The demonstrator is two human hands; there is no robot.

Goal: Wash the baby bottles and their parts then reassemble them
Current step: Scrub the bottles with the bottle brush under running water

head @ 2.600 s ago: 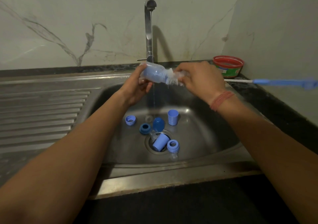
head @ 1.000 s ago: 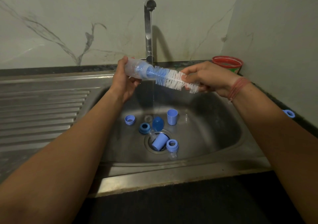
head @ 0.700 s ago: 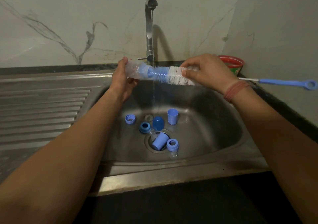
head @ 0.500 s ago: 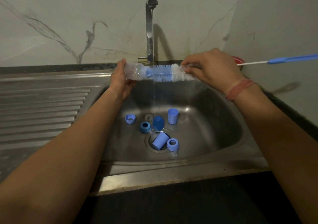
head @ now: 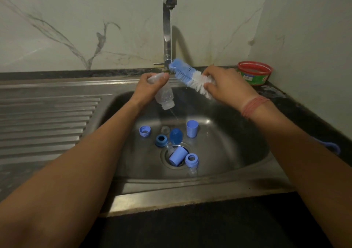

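Fingers of the left hand (head: 150, 87) are wrapped round the clear baby bottle (head: 164, 97), which is held tilted over the sink (head: 238, 164), mouth down, with water being spilled from it. Fingers of the right hand (head: 226, 87) are closed on the bottle brush (head: 190, 76) at its white bristles; the blue bristle end is pointed up toward the tap (head: 167, 32), just clear of the bottle. A thin stream is being run from the tap's spout behind both hands.

Down in the steel basin, loose parts are scattered round the drain (head: 175, 158): a pale blue cap (head: 178, 155) lying across the drain, a ring (head: 192, 159) beside it, a darker ring (head: 161, 140), a rounded blue dome cap (head: 176, 135), an upright cup-shaped cap (head: 192, 128) and a small screw ring (head: 144, 131). Clear teats can just be made out among them.

A ribbed draining board (head: 47, 125) is seen at the left, marbled wall behind, and a red-rimmed round tub (head: 254, 72) is set on the dark counter by the corner.
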